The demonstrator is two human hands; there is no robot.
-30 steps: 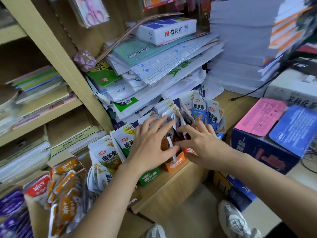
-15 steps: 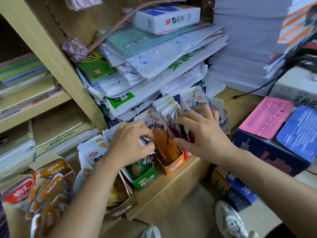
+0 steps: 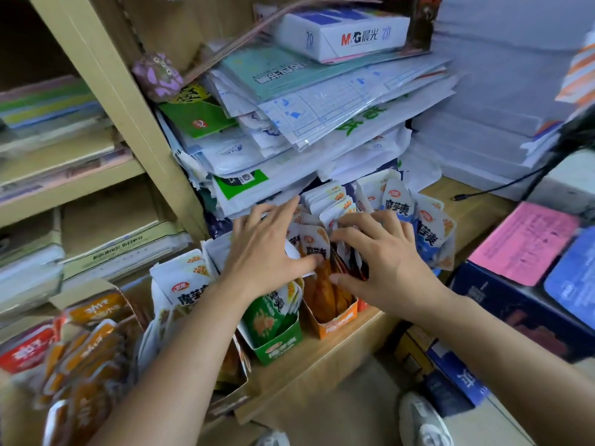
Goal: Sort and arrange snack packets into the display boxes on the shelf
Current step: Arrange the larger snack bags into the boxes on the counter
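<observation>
Two hands work here, the left hand [image 3: 260,252] and the right hand [image 3: 383,262]. Two display boxes show plainly: one green box [image 3: 278,347] and one orange box [image 3: 336,326]. The packets [image 3: 398,206] overlap too much to count. There are also one paper ream [image 3: 341,33], one purple pouch [image 3: 157,75], one cable [image 3: 502,187] and two shoes [image 3: 425,424].

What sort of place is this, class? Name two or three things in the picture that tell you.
Probably a small stationery shop also selling snacks. Open display boxes of snack packets stand on a wooden shelf, a boxed M&G paper ream tops piled stationery packs, and notebooks fill the left-hand shelves.
</observation>
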